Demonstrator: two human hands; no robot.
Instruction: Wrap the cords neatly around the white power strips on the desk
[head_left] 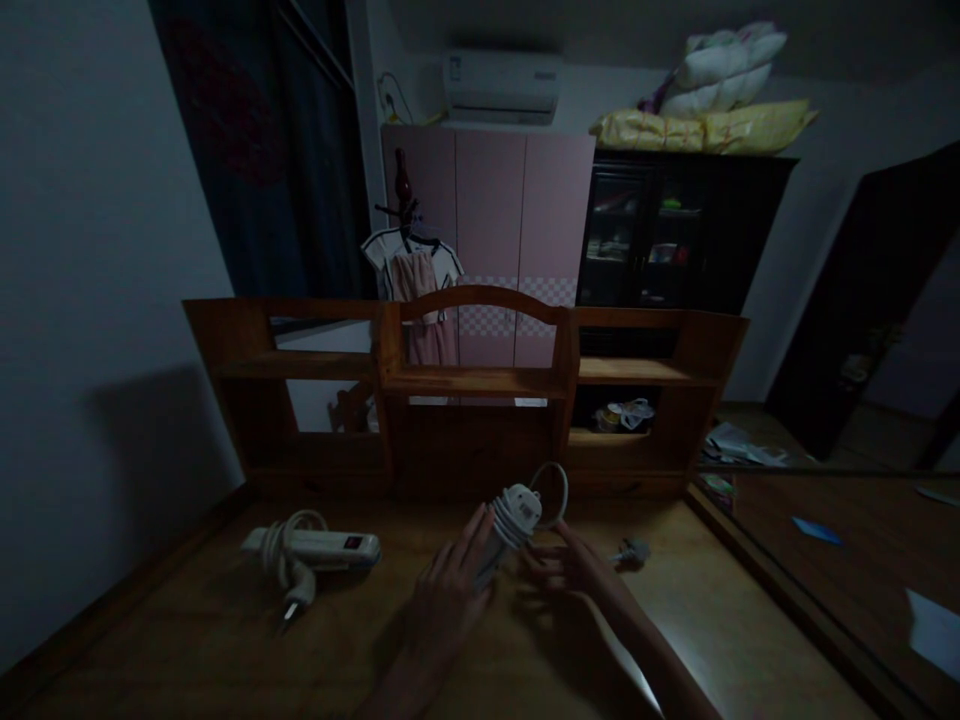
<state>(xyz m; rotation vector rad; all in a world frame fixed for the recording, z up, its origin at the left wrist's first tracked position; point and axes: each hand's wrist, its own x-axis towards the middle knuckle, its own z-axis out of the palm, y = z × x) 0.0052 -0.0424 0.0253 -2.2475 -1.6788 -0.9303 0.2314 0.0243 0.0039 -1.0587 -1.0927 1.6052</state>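
Observation:
A white power strip (523, 506), its cord wound around one end, is tilted up off the wooden desk in my left hand (450, 585), whose fingers wrap over its side. A loose loop of the cord (564, 492) stands out beyond the strip's top end. Close to that loop is my right hand (574, 568), its fingers spread apart; whether they touch the cord is unclear. Just right of this hand a grey plug (634, 552) lies on the desk. At the left rests a second white power strip (330, 548), wrapped in its own cord, with its plug (298, 590) toward me.
A wooden shelf unit (480, 380) stands along the desk's (712, 620) back edge. On the right, a raised ledge (757, 590) borders a brown surface with papers (934, 625). A wall (90, 400) closes off the left side. Pink and black cabinets stand behind.

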